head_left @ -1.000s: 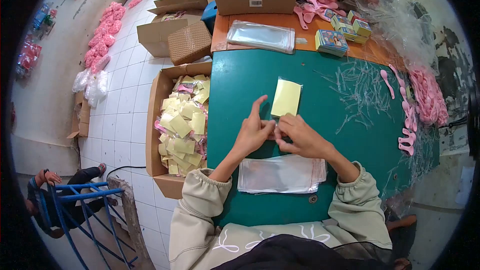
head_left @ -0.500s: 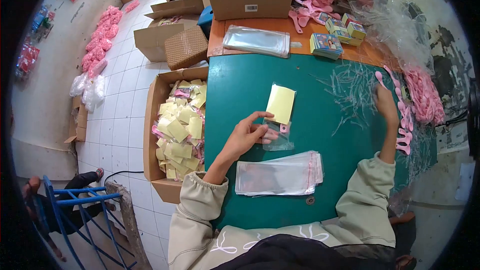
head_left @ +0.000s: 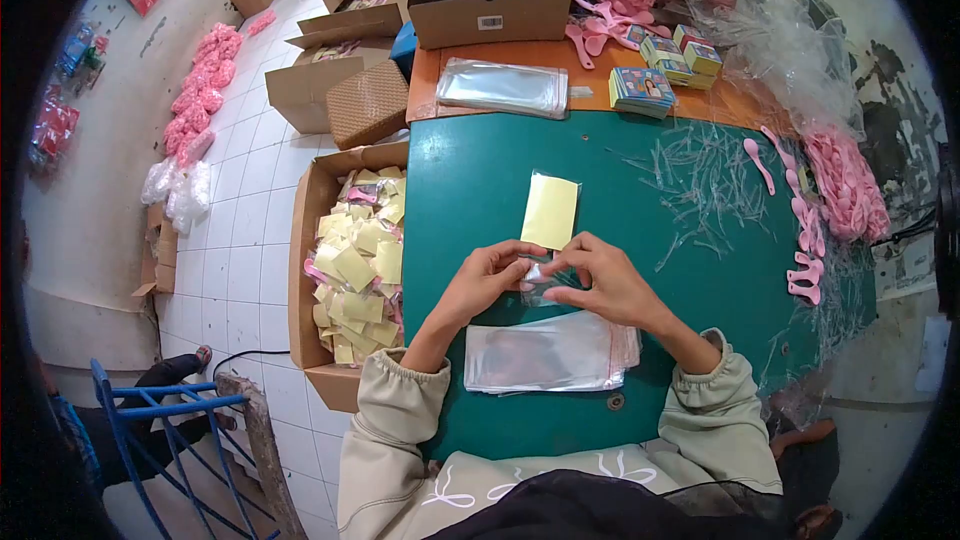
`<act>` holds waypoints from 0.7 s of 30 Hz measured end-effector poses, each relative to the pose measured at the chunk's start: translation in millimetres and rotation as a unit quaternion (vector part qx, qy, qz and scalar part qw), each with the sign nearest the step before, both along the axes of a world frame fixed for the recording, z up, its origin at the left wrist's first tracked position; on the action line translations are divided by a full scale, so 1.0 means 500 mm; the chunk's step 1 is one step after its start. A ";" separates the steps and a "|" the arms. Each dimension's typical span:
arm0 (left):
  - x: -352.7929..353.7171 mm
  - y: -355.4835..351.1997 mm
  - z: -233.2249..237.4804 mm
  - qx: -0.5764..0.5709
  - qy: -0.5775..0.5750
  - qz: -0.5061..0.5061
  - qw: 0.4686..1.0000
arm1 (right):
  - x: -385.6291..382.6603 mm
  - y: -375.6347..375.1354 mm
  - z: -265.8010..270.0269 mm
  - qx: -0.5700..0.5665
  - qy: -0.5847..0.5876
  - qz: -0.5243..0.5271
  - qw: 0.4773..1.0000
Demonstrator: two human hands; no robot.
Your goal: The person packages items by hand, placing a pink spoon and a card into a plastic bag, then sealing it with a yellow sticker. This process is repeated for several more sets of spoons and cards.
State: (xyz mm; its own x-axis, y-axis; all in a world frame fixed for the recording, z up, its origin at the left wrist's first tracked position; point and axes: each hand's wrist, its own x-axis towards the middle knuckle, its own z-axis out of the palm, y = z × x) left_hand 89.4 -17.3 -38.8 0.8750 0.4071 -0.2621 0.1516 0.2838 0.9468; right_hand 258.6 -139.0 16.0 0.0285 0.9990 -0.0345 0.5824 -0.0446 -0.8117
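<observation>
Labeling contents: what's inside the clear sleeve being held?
The clear sleeve holds a yellow card up top. Its lower end is hidden under the left hand and right hand.

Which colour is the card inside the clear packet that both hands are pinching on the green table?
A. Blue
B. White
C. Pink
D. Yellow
D: the left hand and right hand pinch the near end of the clear packet, and the card in it is yellow.

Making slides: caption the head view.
Left hand and right hand pinch a clear plastic sleeve holding a yellow card.
</observation>
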 end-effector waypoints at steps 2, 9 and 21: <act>0.000 0.001 -0.001 0.004 0.005 -0.005 1.000 | -0.002 -0.002 -0.001 -0.004 -0.006 0.003 1.000; 0.002 -0.003 -0.005 -0.038 -0.013 0.015 0.999 | 0.084 -0.028 0.038 -0.101 0.250 -0.016 0.963; -0.002 -0.029 0.026 -0.102 -0.083 0.085 0.988 | 0.230 -0.063 0.061 0.059 -0.326 -0.177 0.927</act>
State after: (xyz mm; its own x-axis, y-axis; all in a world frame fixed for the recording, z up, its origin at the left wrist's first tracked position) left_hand 88.2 -31.6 -25.8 0.8363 0.5054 -0.2126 -0.0678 0.4800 0.8746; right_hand 373.4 -170.4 46.7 0.3320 0.9188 0.2136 0.9164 -0.2605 -0.3040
